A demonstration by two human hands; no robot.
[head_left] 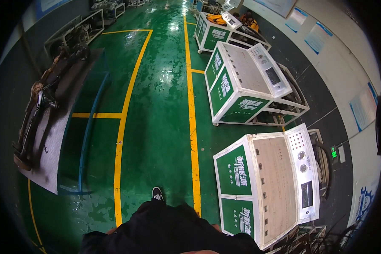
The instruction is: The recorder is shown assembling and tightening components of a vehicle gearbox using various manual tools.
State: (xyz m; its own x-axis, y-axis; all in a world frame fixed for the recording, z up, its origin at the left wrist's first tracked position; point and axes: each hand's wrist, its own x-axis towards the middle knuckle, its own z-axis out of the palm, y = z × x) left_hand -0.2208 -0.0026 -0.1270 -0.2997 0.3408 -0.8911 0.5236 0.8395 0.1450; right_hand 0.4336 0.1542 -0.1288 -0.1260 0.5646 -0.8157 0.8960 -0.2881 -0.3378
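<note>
Dark clothing (169, 228) covers the lower middle of the view, and one black shoe with a white edge (157, 194) shows ahead of it on the green floor. Only a sliver of skin, apparently my left hand (111, 231), peeks out at the clothing's left edge. A similar sliver on the other side seems to be my right hand (216, 227). The fingers of both are hidden, and nothing held can be made out. Closest on my right stands a white-framed cabinet with green doors (235, 178) and a sloped control panel (302, 173).
Yellow lines (192, 139) border the glossy green floor walkway (156, 106). To the left, a rusty vehicle axle (38, 97) lies on a metal-topped bench (55, 156). More consoles (241, 80) line the right side. Posters (318, 37) and a green exit sign (333, 152) hang on the right wall.
</note>
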